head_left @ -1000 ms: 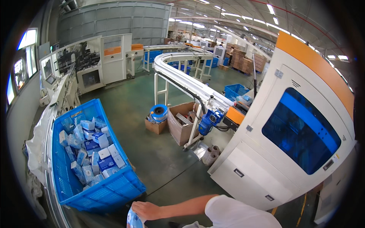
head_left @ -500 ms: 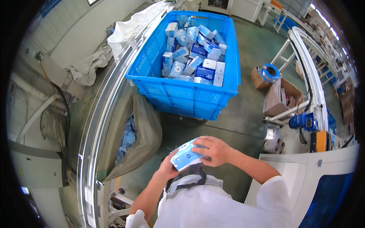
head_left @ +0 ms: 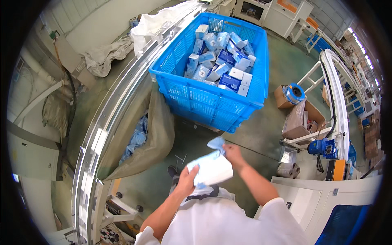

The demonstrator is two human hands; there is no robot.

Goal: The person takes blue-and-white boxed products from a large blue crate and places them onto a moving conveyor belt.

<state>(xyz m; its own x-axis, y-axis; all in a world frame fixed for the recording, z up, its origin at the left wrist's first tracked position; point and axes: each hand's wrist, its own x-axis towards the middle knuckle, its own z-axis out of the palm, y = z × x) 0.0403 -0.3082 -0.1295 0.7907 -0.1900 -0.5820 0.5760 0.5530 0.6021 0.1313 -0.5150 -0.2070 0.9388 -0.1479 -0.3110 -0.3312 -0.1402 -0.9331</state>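
My left hand (head_left: 186, 182) grips the near left side of a white stack of tissues (head_left: 215, 169), thumb on top. Light blue wrapping still shows along its far and lower edges. Closed on a crumpled piece of light blue plastic wrapper (head_left: 216, 144), my right hand (head_left: 234, 157) is at the stack's far right corner. Whether the wrapper piece is fully torn from the stack I cannot tell. Beyond my hands stands a large blue plastic crate (head_left: 204, 100) holding many blue and white tissue packs (head_left: 215, 57), piled loosely.
A conveyor rail (head_left: 107, 116) curves along the left. Beside it hangs a tan sack (head_left: 159, 134) with blue plastic scraps (head_left: 136, 141). To the right are cardboard boxes (head_left: 295, 120), a blue motor (head_left: 322, 148) and a white machine (head_left: 302, 196).
The pack's wrapper has been opened, baring the white tissues. My right hand has gone from lying over the pack to pulling wrapper at its far right corner. The view has shifted slightly.
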